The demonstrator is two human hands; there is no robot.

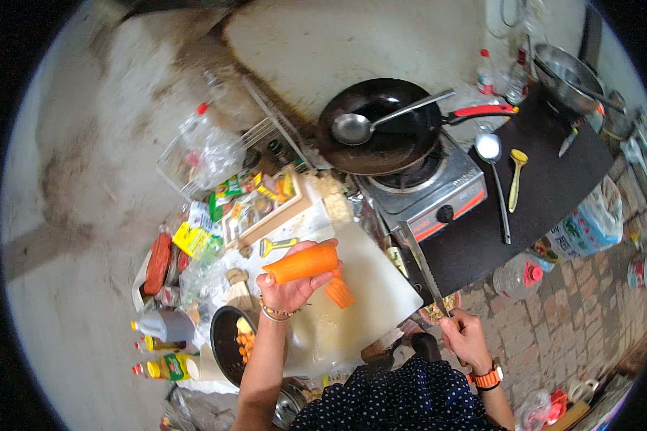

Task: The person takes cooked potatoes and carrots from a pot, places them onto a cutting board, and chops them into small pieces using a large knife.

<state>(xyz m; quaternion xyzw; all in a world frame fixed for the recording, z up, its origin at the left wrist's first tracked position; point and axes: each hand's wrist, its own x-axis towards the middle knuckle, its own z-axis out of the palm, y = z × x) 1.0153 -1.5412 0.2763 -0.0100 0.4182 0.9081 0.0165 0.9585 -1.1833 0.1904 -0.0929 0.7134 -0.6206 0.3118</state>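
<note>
A thick peeled carrot piece (302,263) lies across the palm of my left hand (291,291), with fingers and thumb around it. Below and to its right, cut carrot slices (339,291) rest on a pale cutting board (391,275). My right hand (463,336) grips the handle of a long knife (425,266), its blade pointing up towards the stove and away from the carrot. A black pot (221,345) left of my left forearm holds carrot chunks (246,345) and a pale piece. A yellow peeler (278,247) lies just beyond my left hand.
A wok (380,153) with a ladle (353,129) sits on a gas stove (447,188). Right of it lie a metal spatula (497,183), a yellow-handled brush (516,180) and a small knife (569,142). Bottles and seasoning packets crowd the left side. A plastic jug (517,279) stands at right.
</note>
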